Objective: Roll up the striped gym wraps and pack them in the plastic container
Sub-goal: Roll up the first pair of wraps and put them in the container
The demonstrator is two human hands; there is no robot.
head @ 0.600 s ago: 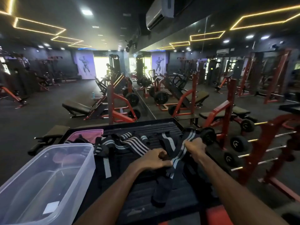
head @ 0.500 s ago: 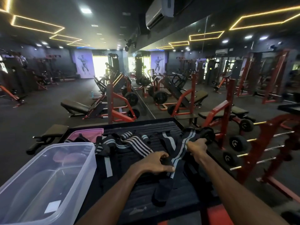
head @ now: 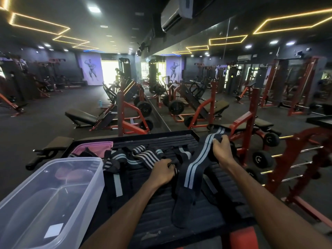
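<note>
A long black gym wrap with pale stripes [head: 195,165] stretches from my right hand down across the black ribbed platform [head: 179,221]. My right hand [head: 221,150] grips its upper part, lifted off the surface. My left hand [head: 163,170] is curled round a dark wrap end beside it, low on the platform. More striped wraps [head: 142,155] lie tangled across the platform's far half. The clear plastic container [head: 77,178] stands open at the near left, with nothing but a white label inside.
A pink lid [head: 93,147] lies behind the container. A red dumbbell rack [head: 294,159] stands close on the right. Benches, red machines and a wall mirror fill the gym floor beyond the platform's far edge.
My right hand has lifted and pulled the striped wrap up and to the right, stretching it out. My left hand stayed low, holding its end.
</note>
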